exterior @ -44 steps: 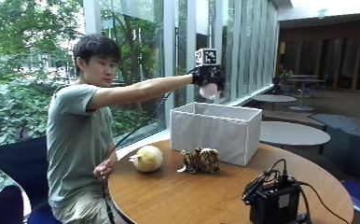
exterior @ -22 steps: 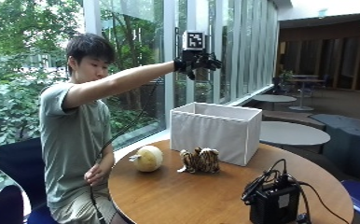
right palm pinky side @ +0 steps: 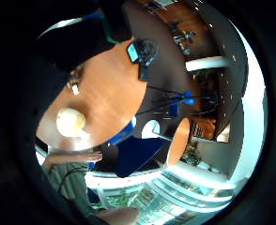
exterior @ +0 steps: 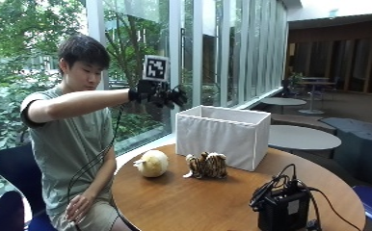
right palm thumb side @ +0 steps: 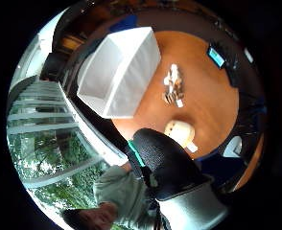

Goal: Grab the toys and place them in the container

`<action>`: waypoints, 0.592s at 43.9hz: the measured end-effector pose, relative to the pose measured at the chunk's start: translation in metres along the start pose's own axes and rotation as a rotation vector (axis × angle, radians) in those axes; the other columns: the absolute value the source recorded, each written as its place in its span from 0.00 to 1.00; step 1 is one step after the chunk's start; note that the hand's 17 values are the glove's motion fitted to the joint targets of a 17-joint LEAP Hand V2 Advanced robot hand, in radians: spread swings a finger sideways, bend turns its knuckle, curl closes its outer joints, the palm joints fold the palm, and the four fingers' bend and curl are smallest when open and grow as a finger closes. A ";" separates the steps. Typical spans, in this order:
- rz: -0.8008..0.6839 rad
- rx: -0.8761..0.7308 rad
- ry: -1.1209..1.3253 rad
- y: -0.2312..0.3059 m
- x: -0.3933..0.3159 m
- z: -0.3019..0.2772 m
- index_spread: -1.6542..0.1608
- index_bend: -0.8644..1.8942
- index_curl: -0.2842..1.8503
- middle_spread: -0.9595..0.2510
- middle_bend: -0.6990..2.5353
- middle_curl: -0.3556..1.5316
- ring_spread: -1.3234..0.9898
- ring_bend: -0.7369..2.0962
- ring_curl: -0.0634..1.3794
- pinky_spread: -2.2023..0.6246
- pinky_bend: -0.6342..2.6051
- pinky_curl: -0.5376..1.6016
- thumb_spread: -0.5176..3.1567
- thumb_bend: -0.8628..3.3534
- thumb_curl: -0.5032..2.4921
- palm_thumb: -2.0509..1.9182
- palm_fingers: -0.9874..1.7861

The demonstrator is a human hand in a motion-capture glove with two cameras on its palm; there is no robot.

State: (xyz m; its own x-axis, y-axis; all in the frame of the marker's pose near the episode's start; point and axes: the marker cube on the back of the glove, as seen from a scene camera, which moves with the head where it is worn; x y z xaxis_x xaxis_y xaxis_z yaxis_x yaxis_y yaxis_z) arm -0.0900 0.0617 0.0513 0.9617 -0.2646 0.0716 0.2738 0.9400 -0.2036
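Outside view: the gloved right hand [exterior: 157,95] is held high, left of the white fabric container [exterior: 223,135], fingers spread and holding nothing. A round cream toy [exterior: 151,163] and a striped tiger toy [exterior: 206,165] are left on the table [exterior: 192,207], just near the container. A hasty descent could nudge either toy away, probably off the table edge.

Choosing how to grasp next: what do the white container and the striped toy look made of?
White container: apparently fabric, matte, its walls showing soft vertical creases. Striped toy tiger: likely plush, with a fuzzy surface and a slumped shape. Neither can be confirmed from here.
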 end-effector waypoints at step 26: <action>-0.112 -0.131 -0.150 0.026 -0.054 0.260 0.83 0.35 0.19 0.85 0.26 0.36 0.58 0.47 0.28 0.79 0.55 0.43 0.45 0.20 0.27 0.51 0.34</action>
State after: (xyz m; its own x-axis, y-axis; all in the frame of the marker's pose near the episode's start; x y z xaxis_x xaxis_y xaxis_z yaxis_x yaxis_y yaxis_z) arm -0.1383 0.1567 0.2958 0.9151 -0.3216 0.2433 0.3876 0.8681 -0.3102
